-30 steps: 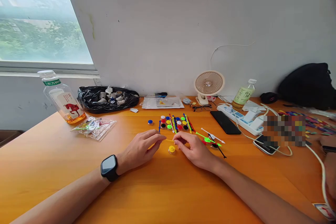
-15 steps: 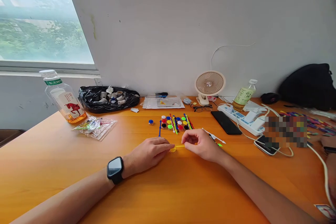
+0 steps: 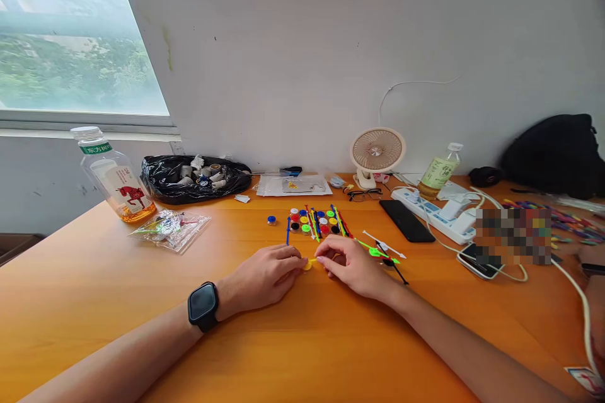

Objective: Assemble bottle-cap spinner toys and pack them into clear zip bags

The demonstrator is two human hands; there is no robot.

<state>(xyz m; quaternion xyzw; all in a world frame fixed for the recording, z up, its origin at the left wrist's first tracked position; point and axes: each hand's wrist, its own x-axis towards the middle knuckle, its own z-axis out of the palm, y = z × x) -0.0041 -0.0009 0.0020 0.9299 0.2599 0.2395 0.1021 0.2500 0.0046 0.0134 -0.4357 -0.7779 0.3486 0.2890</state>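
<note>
So at the far left of the frame there was a big clear bottle [image 3: 125,192] with some amber liquid in the bottom, and a shiny plastic packet [image 3: 182,236] lay just beside it on the orange-brown bench [image 3: 302,352]. Above that packet, toward the back wall, sat a black plastic bag [image 3: 151,179] with grey bits piled in it. The left hand [image 3: 267,274], black watch [image 3: 203,303] on the wrist, came in from the lower left, its fingers together at the left edge of a yellow disc [image 3: 307,266] in the center of the frame; couldn't tell if they were gripping it or just touching. A lone blue disc [image 3: 271,220] sat a bit above that hand. A thin yellow stick [image 3: 313,259] reached from the disc over to the right hand [image 3: 357,267], pinched between thumb and forefinger. Just above the two hands were neat rows of colored discs [image 3: 324,221] with arrow-tipped sticks lying among them. Right of the right hand lay a white arrow [image 3: 386,245], a green one and a black one, overlapping, then a black phone [image 3: 406,220] and a white power strip [image 3: 418,209] toward the right side.
</note>
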